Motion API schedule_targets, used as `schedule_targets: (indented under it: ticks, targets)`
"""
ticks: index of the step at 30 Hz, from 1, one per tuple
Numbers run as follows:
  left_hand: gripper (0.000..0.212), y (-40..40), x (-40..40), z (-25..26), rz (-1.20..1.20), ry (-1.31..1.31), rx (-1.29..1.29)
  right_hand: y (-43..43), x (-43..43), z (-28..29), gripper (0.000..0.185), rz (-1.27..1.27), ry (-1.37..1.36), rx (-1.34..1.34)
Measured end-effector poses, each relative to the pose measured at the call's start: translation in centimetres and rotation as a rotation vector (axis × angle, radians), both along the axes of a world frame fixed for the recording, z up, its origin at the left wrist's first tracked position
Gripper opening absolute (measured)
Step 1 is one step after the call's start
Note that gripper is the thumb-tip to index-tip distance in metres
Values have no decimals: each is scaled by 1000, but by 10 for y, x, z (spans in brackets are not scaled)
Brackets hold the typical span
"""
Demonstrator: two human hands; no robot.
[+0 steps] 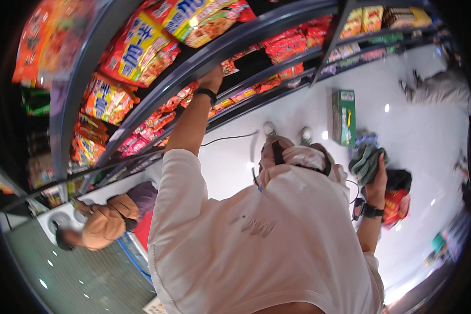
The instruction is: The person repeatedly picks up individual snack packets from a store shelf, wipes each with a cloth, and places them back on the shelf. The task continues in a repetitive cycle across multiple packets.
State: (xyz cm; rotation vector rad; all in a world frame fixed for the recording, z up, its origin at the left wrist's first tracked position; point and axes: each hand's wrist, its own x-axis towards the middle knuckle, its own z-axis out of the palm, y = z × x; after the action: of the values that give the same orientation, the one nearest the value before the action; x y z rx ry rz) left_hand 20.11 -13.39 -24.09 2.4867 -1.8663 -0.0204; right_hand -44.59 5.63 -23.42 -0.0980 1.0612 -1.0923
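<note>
My left hand (212, 78) reaches in under the edge of a dark metal shelf (219, 41), a black band on its wrist. Its fingers are hidden behind that edge. Just beside it is a red instant-noodle packet (229, 67); whether I grip it does not show. Out to the right, over the floor, my right hand (376, 178) holds a bunched grey-green cloth (364, 163), thumb along its side. Large red and yellow noodle packets (141, 51) fill the shelf level above my left hand. Rows of red packets (157, 121) lie on the level below.
A green carton (344, 117) stands on the pale floor (376, 86) ahead to the right. A red bag (396, 206) is beyond my right wrist. At left, a person in an orange top (102, 229) is near the shelf end. A black cable (229, 137) runs by my feet.
</note>
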Motion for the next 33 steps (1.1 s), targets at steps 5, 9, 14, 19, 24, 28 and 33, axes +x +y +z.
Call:
schedule_targets:
  ticks: [5, 9, 14, 19, 24, 28, 33]
  targets:
    - [62, -6, 34, -11, 52, 160, 121, 42, 8, 4, 44, -208, 89, 20]
    - [68, -3, 32, -8, -169, 198, 65, 64, 16, -1, 45, -268, 28, 26]
    - [78, 6, -9, 22, -376, 192, -68, 54, 25, -8, 44, -298, 33, 90]
    - [75, 19, -50, 39, -61, 192, 147, 8, 43, -5, 44, -185, 62, 75]
    - [59, 45, -30, 33, -18, 564, 73, -29, 61, 7, 40, -72, 83, 22]
    - [47, 59, -31, -3, -172, 869, -186, -54, 76, 13, 40, 41, 100, 31]
    - [37, 51, -61, -18, -232, 698, -261, -73, 96, 31, 42, 261, 137, -77]
